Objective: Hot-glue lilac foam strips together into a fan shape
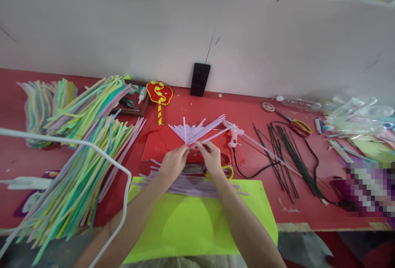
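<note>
Where the fingertips meet: the left hand [174, 163] and the right hand [211, 157] come close together, just short of the purple fan [193, 132].
Left hand: thumb and fingers pinched together, seemingly on a purple strip; the exact contact is hidden by the fingers.
Right hand: thumb and fingertips gripping a purple strip [217, 135], which slants away from them, forward and to the right.
Purple fan: directly ahead of both hands, a V of fuzzy strips on the red board [157, 142], its point towards the fingers and its arms spreading away; the left fingertips look nearer to that point.
Glue gun [235, 136]: just right of the right hand, near the strip's far end.
Scissors [228, 172]: beneath the right wrist, on the near side of the fan.
Loose purple strips [191, 189]: under both forearms, lying crosswise on the green cloth [188, 222].
Coloured bundle [83, 173]: well left of the left hand, on the tabletop [240, 105].
Dark stems [288, 153]: well right of the right hand.
</note>
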The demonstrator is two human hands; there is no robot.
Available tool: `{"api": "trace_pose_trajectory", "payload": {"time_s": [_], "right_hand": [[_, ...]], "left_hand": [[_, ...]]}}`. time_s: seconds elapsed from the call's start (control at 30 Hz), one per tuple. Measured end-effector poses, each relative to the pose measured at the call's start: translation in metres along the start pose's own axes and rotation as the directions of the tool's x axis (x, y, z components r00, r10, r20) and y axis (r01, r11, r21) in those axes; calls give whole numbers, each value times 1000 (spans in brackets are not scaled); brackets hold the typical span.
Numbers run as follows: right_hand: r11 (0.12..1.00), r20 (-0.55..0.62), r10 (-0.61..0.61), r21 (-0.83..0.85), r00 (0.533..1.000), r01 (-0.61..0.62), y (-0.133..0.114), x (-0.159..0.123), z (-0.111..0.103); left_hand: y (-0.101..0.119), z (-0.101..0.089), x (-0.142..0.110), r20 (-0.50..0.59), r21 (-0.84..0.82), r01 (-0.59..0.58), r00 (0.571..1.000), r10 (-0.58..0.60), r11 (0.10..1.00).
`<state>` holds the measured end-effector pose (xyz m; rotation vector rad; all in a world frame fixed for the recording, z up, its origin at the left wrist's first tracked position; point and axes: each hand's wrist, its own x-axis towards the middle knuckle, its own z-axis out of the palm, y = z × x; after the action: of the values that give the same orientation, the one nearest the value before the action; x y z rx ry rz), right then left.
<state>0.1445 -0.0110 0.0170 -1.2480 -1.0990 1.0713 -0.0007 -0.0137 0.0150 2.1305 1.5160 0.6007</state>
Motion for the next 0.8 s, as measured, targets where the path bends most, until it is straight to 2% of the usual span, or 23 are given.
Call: {"api": "trace_pose_trajectory", "payload": {"time_s": [0.1, 0.2, 0.3, 0.4, 0.6, 0.8], "right_hand": [[1000, -12, 4, 27, 1000, -4, 0, 0, -1], [998, -80, 9, 64, 997, -4, 1, 1, -3], [995, -145, 16, 97, 989, -2, 6, 2, -6], [992, -149, 22, 127, 989, -3, 11, 3, -7], [986, -155, 52, 167, 986, -26, 10, 7, -9], [988, -177, 93, 139, 980, -69, 11, 12, -16]], "left_hand": [[0, 0, 0, -5, 13, -1, 1000, 1, 1000], [1, 0, 0, -18, -3, 17, 1000, -17, 1000], [1, -1, 0, -63, -53, 52, 996, -55, 997], [-2, 0, 2, -109, -116, 51, 992, -64, 992], [-8, 7, 3, -129, -136, -66, 990, 48, 988], [-3, 5, 0, -227, 75, -219, 946, 231, 973]]}}
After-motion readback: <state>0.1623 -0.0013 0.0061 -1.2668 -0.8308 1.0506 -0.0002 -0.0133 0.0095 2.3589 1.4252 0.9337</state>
